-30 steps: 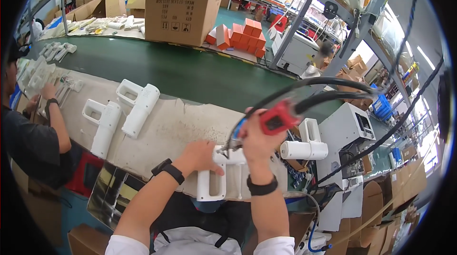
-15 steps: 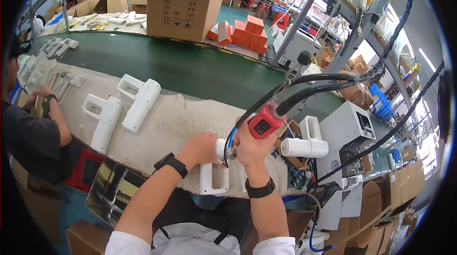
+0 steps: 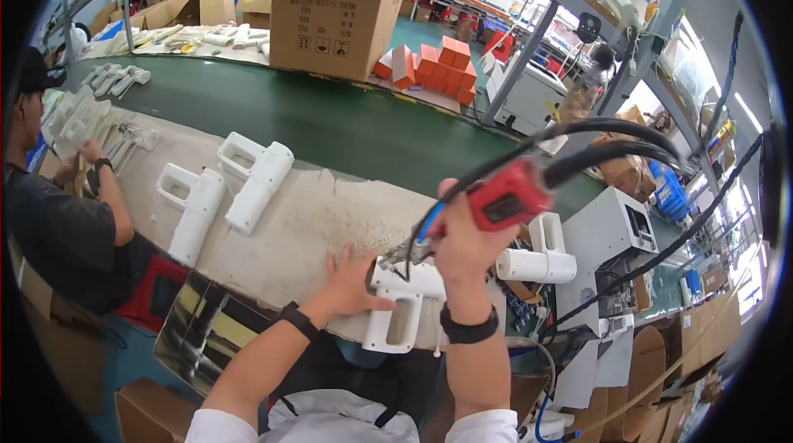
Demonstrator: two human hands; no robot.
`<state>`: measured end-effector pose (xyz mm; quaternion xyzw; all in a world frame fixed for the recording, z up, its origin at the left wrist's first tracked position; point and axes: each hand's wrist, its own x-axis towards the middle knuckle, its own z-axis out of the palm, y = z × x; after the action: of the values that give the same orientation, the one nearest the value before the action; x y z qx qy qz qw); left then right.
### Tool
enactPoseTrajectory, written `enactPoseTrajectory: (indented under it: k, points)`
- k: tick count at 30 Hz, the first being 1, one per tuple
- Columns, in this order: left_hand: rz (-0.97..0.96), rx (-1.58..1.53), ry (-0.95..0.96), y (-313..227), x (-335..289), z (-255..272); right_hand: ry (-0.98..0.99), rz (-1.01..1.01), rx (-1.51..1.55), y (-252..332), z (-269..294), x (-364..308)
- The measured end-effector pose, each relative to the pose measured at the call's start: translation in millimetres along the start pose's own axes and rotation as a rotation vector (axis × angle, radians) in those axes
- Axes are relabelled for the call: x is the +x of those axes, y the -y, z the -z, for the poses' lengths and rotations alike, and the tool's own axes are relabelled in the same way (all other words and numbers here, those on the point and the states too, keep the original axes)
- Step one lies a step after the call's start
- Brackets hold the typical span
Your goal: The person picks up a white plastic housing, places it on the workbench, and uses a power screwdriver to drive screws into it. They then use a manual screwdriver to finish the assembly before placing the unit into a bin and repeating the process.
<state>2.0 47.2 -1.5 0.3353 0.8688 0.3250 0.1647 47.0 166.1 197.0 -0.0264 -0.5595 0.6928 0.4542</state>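
My right hand [image 3: 467, 245] is wrapped round a red power screwdriver [image 3: 508, 195], with thick black hoses at its rear and a blue tube along its side. Its metal nose [image 3: 405, 254] points down-left over the near end of a white gun-shaped plastic housing [image 3: 423, 279]. That housing lies flat before me, its looped handle toward my body. My left hand [image 3: 351, 284] is beside the housing's left end, fingers spread on the work surface and thumb touching the handle. Whether the nose touches the housing, I cannot tell.
Two white housings [image 3: 260, 187] lie to the left; another [image 3: 537, 265] rests on a box of small dark parts at right. A green conveyor [image 3: 330, 133] runs behind the cardboard-covered bench [image 3: 306, 211]. A co-worker [image 3: 74, 195] handles parts at far left. Black cables [image 3: 677, 245] hang at right.
The screwdriver has lifted and tilted up to the right, its hoses swinging. My left hand has loosened from the housing, fingers now spread. The whole view has shifted slightly.
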Motion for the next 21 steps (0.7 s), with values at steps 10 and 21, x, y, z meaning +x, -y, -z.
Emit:
enactPoseTrajectory:
  k: [10,21]
  points:
    - [-0.016,-0.036,0.017,5.1,2.1,-5.3,0.051,-0.017,-0.187,-34.6,4.1,6.8]
    - [0.006,0.013,0.009,-7.6,-2.0,-2.8,0.086,0.075,-0.203,-77.9,10.6,-2.1]
